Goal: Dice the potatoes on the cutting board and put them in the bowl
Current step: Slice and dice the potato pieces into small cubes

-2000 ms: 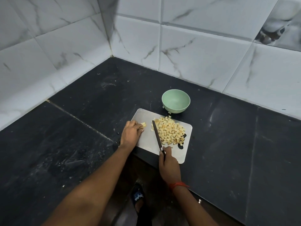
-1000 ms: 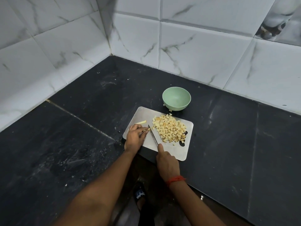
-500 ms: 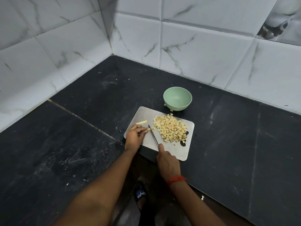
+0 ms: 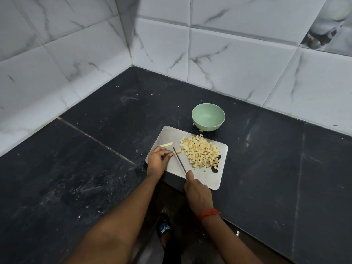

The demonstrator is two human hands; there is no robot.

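A white cutting board (image 4: 211, 179) lies on the black counter with a heap of diced potato (image 4: 200, 153) on its right half. A loose potato strip (image 4: 166, 144) lies near the board's left edge. My left hand (image 4: 158, 161) pins another thin potato strip (image 4: 178, 151) on the board with its fingertips. My right hand (image 4: 197, 193) grips the handle of a knife (image 4: 179, 159), whose blade runs just right of my left fingertips and across that strip. A pale green bowl (image 4: 208, 117) stands just beyond the board, with nothing visible inside.
The black stone counter (image 4: 95, 149) meets white marble-tiled walls (image 4: 238, 60) at a corner behind the bowl. A couple of potato bits lie beside the bowl's base. The counter's front edge runs under the board; a sandalled foot (image 4: 164, 231) shows below.
Two seconds ago the knife lay against the heap and my left hand sat higher up. Both then shifted to a strip at the board's lower left, leaving one strip behind, and have stayed there.
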